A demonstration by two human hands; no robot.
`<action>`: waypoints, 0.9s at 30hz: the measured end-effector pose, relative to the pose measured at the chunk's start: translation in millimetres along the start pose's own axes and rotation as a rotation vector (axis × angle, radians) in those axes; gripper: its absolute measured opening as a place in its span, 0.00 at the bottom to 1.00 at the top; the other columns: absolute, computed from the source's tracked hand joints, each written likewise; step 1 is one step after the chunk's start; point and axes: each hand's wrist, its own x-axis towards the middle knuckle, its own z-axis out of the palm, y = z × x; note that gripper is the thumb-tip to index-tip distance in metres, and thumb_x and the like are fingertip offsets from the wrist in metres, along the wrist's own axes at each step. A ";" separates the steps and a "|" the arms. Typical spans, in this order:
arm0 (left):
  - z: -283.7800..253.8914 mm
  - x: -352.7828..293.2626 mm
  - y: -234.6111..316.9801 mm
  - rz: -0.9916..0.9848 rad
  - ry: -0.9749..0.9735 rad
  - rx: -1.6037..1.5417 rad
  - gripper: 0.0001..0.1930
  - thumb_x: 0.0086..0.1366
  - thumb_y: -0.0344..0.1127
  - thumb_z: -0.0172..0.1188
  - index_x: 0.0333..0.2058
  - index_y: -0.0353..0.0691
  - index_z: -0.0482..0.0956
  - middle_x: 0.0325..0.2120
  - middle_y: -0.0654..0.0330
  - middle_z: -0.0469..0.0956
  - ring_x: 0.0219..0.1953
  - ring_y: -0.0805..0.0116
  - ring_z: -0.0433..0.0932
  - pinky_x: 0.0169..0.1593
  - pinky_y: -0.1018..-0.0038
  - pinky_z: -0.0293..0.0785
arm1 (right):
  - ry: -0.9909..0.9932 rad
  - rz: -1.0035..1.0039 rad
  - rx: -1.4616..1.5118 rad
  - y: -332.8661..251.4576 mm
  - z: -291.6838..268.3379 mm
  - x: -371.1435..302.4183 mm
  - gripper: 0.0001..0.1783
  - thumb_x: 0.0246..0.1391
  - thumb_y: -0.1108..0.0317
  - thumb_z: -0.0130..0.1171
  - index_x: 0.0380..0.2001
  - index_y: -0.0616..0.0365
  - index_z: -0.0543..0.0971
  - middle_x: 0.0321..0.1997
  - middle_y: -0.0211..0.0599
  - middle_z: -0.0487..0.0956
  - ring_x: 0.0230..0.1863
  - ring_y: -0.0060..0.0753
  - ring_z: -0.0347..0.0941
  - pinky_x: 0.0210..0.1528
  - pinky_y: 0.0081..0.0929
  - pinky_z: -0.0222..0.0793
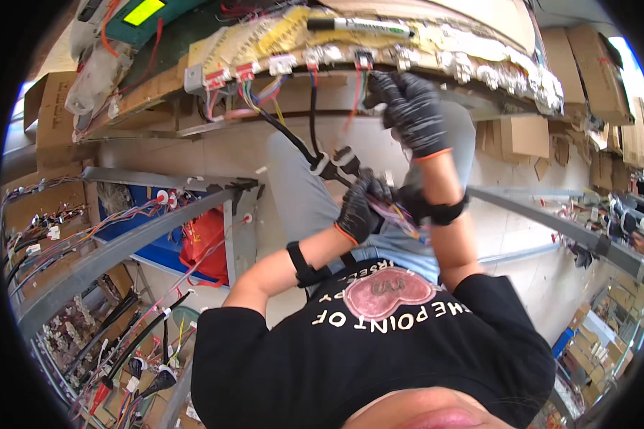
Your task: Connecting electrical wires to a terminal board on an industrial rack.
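My left hand (365, 206), in a black glove with an orange cuff, is closed around a wire harness (391, 214) just above my lap. Black sheathed cables (313, 118) run from it up to the bench edge, with white ties around them. My right hand (412, 114), gloved alike, is raised just below the bench edge with its fingers curled. What its fingertips hold, if anything, is hidden. Close to them, a dark connector (363, 58) sits on the edge with red and green wires hanging down. Further left stand red-and-white connectors (246, 71) with coloured wires.
A black marker (360, 28) lies on the yellow-taped bench top (279, 41). White connectors (461, 66) line the edge to the right. Metal rails (132, 247) flank me, with hanging harnesses at left. A red bag (204, 245) lies in a blue bin; cardboard boxes (595, 71) stand right.
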 end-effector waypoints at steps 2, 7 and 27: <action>4.1 -11.2 8.4 0.067 -0.157 -0.023 0.22 0.66 0.44 0.40 0.13 0.45 0.64 0.11 0.63 0.63 0.20 0.65 0.66 0.36 0.65 0.67 | -0.216 -0.168 -0.706 -11.2 -42.8 -19.9 0.13 0.52 0.59 0.56 0.29 0.57 0.79 0.24 0.40 0.79 0.22 0.29 0.72 0.26 0.27 0.66; 22.5 -14.5 10.6 0.054 -0.317 -0.012 0.21 0.65 0.37 0.40 0.12 0.45 0.61 0.08 0.65 0.58 0.17 0.72 0.62 0.29 0.75 0.64 | -0.571 0.095 -0.175 30.3 -60.9 -79.1 0.16 0.50 0.64 0.59 0.39 0.64 0.76 0.36 0.39 0.79 0.37 0.26 0.74 0.42 0.24 0.68; -48.4 -30.3 72.3 -0.144 0.025 0.488 0.18 0.65 0.42 0.44 0.50 0.39 0.66 0.48 0.53 0.69 0.49 0.56 0.68 0.54 0.60 0.65 | -0.175 0.009 0.329 24.3 -15.8 -30.1 0.14 0.58 0.65 0.48 0.42 0.64 0.70 0.31 0.42 0.79 0.31 0.28 0.77 0.32 0.24 0.71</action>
